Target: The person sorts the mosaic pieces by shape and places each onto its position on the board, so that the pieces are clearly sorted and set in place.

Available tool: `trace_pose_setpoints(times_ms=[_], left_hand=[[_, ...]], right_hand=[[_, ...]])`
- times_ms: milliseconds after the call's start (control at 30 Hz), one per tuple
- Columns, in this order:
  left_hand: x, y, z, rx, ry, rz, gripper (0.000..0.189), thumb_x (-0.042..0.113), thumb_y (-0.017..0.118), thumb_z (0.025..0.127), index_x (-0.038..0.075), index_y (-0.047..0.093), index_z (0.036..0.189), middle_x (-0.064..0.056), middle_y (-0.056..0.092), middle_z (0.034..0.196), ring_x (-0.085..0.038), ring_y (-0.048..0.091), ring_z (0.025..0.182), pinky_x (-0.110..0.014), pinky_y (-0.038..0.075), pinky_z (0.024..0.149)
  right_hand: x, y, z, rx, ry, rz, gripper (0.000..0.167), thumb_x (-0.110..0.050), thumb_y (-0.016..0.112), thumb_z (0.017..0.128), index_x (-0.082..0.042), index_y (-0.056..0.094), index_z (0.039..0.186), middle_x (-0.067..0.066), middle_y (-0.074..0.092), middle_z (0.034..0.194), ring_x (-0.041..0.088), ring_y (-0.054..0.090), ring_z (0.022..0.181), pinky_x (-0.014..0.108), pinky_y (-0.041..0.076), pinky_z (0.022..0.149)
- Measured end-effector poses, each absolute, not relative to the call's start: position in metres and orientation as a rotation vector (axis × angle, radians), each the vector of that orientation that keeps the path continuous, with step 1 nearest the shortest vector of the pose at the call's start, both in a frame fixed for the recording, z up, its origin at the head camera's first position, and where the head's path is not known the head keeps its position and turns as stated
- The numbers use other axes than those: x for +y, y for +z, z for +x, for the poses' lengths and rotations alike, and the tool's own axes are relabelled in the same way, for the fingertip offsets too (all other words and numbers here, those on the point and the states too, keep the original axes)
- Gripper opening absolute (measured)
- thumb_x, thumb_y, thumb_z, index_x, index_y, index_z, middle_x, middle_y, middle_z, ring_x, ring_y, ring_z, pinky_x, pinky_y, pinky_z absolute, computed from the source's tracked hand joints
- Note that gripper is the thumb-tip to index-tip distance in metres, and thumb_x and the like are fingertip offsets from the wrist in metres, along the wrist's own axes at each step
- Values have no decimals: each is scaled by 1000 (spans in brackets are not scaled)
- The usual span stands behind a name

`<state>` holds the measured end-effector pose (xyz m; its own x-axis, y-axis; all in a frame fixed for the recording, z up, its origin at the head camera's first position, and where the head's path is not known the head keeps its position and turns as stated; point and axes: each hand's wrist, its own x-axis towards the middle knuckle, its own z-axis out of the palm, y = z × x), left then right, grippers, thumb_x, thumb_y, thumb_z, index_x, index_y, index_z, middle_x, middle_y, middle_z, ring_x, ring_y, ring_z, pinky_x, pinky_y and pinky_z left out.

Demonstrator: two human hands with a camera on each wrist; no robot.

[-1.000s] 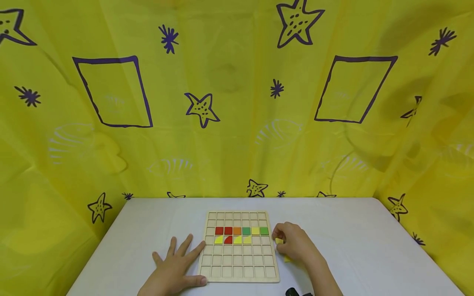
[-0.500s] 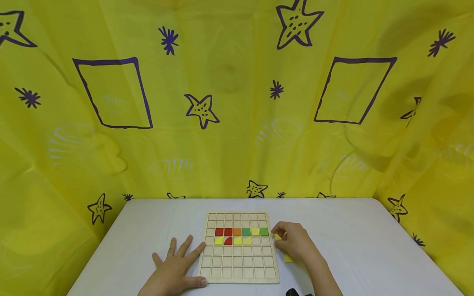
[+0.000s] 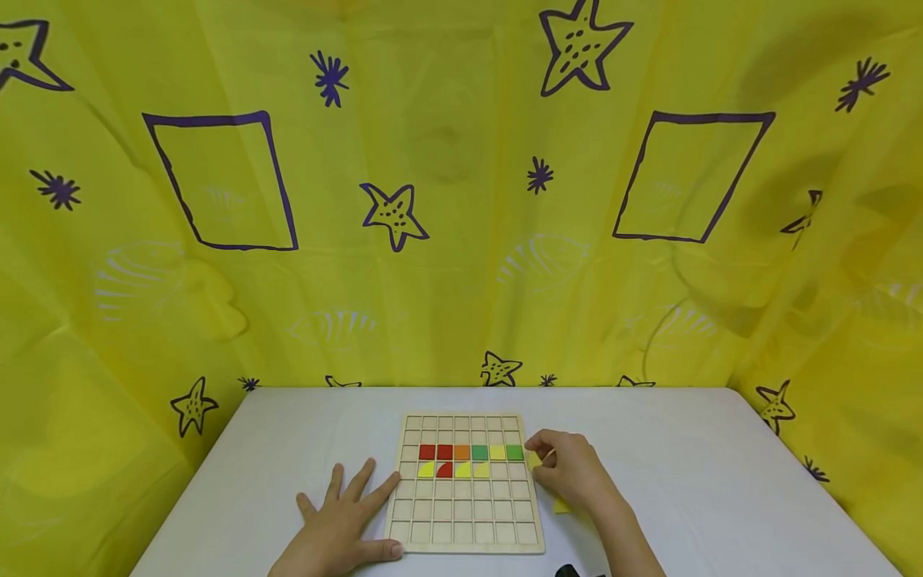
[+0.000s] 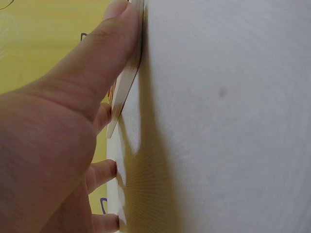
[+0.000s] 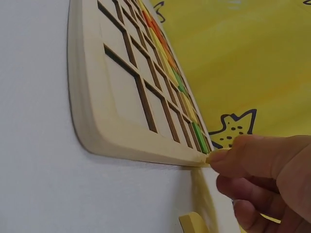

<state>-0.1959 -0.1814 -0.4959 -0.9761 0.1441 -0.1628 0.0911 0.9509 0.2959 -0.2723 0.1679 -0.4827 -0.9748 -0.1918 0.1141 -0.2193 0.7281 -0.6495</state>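
Note:
A wooden grid board (image 3: 464, 530) lies on the white table. Its cells hold a row of coloured square tiles (image 3: 462, 452), red, orange, green and yellow. Below that run several two-tone tiles (image 3: 445, 470) in yellow and red with curved edges. My left hand (image 3: 340, 521) lies with fingers spread, its thumb and index finger touching the board's left side. At the right edge, my right hand (image 3: 575, 474) pinches a yellow tile (image 3: 534, 460) between thumb and index finger. Fingers mostly hide that tile in the right wrist view.
Another yellow piece (image 3: 561, 506) lies on the table under my right wrist. A black object (image 3: 567, 570) shows at the bottom edge of the head view. A yellow curtain (image 3: 461, 304) with drawn stars surrounds the white table (image 3: 685, 449).
My right hand has shifted slightly left toward the board's right edge, with the yellow tile in its fingers. The left hand stays in place.

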Motion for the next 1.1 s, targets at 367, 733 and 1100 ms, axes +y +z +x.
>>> trace_pose_setpoints(times_ms=[367, 733, 1100], left_hand=[[-180, -493, -196, 2928, 449, 194, 103, 81, 68, 62, 35, 44, 150, -15, 32, 161, -64, 14, 142, -93, -1, 87], [-181, -495, -194, 2925, 464, 185, 102, 81, 68, 61, 35, 45, 149, -15, 32, 161, -63, 13, 142, -92, -1, 87], [-183, -497, -194, 2944, 470, 214, 102, 80, 68, 62, 35, 44, 150, -15, 31, 161, -63, 13, 142, -93, -1, 86]], right_hand=[[164, -484, -273, -2778, 1025, 362, 23, 1, 73, 78, -21, 71, 87, -12, 63, 77, 5, 54, 70, 24, 48, 66], [158, -484, -273, -2763, 1050, 363, 22, 2, 69, 80, -17, 71, 90, -9, 54, 74, 8, 50, 68, 24, 44, 64], [151, -484, -271, -2767, 1100, 394, 16, -2, 72, 82, -15, 69, 90, -11, 61, 75, 7, 54, 68, 21, 49, 64]])
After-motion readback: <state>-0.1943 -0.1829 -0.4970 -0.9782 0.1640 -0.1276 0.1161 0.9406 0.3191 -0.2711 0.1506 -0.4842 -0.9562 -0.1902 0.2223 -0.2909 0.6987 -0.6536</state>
